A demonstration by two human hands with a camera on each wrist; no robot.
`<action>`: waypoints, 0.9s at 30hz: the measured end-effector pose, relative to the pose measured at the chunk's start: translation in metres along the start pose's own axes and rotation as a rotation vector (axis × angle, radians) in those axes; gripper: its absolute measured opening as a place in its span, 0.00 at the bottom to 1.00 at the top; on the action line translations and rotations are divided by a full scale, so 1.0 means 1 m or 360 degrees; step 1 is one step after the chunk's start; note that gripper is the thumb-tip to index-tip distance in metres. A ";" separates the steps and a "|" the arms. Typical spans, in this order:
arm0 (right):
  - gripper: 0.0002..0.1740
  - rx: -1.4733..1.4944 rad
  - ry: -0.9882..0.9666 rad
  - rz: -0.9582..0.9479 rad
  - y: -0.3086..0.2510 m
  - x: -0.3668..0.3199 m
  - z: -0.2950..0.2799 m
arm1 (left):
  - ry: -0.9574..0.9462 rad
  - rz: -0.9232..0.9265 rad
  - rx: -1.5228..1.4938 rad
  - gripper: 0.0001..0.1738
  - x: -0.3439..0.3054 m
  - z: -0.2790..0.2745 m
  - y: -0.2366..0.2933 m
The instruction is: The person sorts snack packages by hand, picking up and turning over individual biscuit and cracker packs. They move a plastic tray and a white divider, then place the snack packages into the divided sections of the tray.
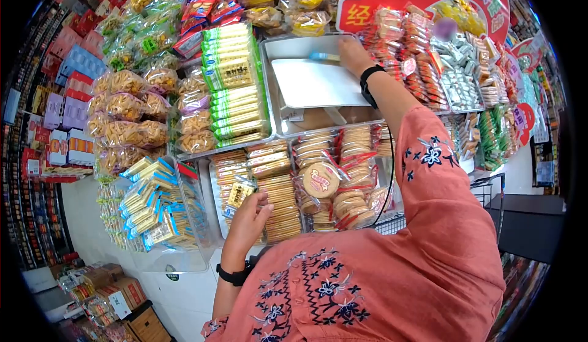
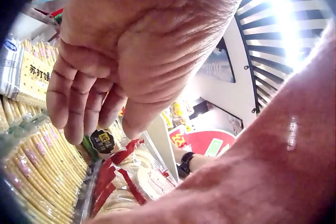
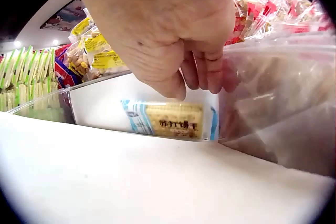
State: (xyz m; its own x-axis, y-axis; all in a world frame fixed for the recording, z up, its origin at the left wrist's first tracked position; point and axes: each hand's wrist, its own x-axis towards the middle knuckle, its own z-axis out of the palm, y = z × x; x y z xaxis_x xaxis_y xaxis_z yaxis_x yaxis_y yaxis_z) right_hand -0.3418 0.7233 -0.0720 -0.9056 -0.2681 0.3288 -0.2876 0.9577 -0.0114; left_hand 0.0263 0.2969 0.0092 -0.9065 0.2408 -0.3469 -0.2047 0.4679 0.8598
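In the head view my right hand [image 1: 354, 57] is inside a clear tray [image 1: 269, 106] at a blue-ended cracker packet [image 1: 324, 56]. The right wrist view shows that packet [image 3: 176, 120] on its long edge behind a white board [image 3: 157, 176]. Just above its top edge are the thumb and bent fingers of my right hand [image 3: 173, 40]; whether they touch it cannot be told. My left hand [image 1: 248, 219], fingers loosely bent, is beside a cracker packet [image 1: 237, 196] atop stacked biscuits [image 1: 282, 204]. In the left wrist view my left hand [image 2: 126, 50] shows its palm, with nothing held.
Green cracker packets [image 1: 236, 72] fill the tray to the left. A clear bin of blue-ended packets [image 1: 153, 204] stands at the lower left. Round biscuits in red-edged wrappers [image 1: 321, 179] lie in front. A red sign [image 1: 361, 14] and a shopping cart [image 1: 484, 195] are at the right.
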 end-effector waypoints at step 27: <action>0.13 -0.0103 -0.0602 -0.0182 -0.028 0.005 0.007 | -0.0026 -0.0078 -0.0006 0.20 0.002 0.006 -0.012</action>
State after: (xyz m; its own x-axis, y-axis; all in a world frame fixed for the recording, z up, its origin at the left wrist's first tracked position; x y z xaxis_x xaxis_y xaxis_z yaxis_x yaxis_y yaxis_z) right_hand -0.3408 0.6945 -0.0766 -0.9232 -0.3815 -0.0468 -0.3840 0.9208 0.0687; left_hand 0.0290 0.2970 -0.0042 -0.8891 0.2316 -0.3948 -0.2502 0.4764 0.8429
